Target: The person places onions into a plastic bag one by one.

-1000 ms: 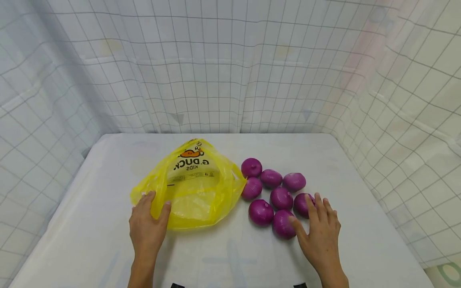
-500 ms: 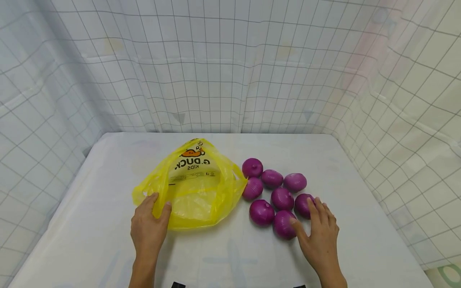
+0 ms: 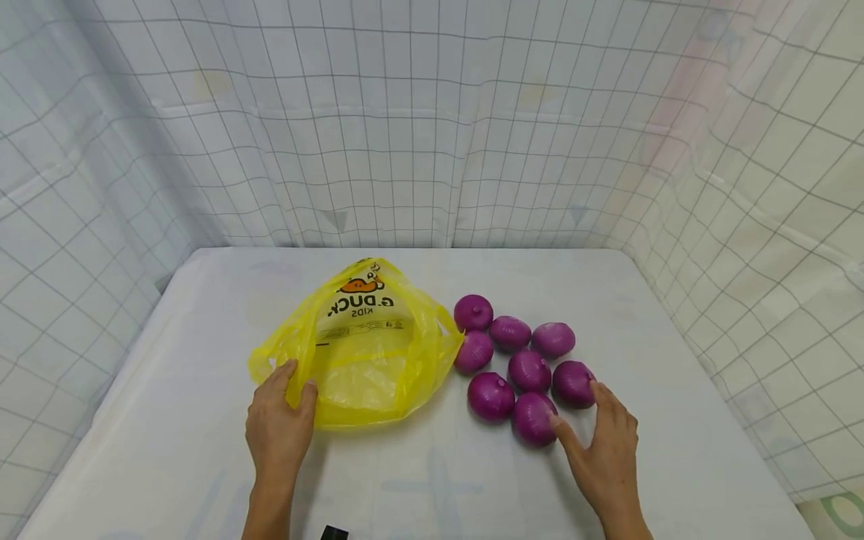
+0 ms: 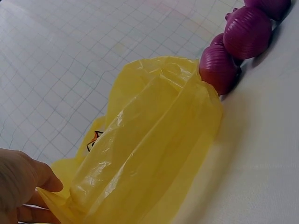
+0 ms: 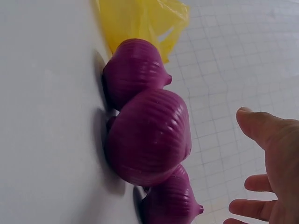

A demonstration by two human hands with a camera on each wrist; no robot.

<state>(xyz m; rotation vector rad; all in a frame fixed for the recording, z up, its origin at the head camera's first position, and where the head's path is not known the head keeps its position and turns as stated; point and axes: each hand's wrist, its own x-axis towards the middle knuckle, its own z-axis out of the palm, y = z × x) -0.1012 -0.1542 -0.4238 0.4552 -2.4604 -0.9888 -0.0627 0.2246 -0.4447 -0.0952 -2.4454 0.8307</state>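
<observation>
My left hand point(image 3: 278, 424) is at the near left edge of a yellow plastic bag point(image 3: 361, 390) with a duck print. In the left wrist view, the bag's edge runs between thumb and fingers, which hold it loosely. The bag's mouth gapes toward me. To its right, several purple onions point(image 3: 529, 371) lie close together. My right hand point(image 3: 604, 457) is just to the right of the nearest onion point(image 3: 535, 420), fingers spread and holding nothing. In the right wrist view its thumb point(image 5: 261, 126) and fingers stand apart from the onions point(image 5: 149, 137).
A white cloth covers the table point(image 3: 418, 480). Gridded white curtains point(image 3: 405, 135) enclose its back and both sides. The leftmost onion point(image 3: 474, 352) touches or nearly touches the bag's right corner. A small black object point(image 3: 334, 533) shows at the bottom edge.
My right hand has drawn back slightly from the onions, its fingertips no longer overlapping the rightmost one as much. The left hand and the bag stay nearly still.
</observation>
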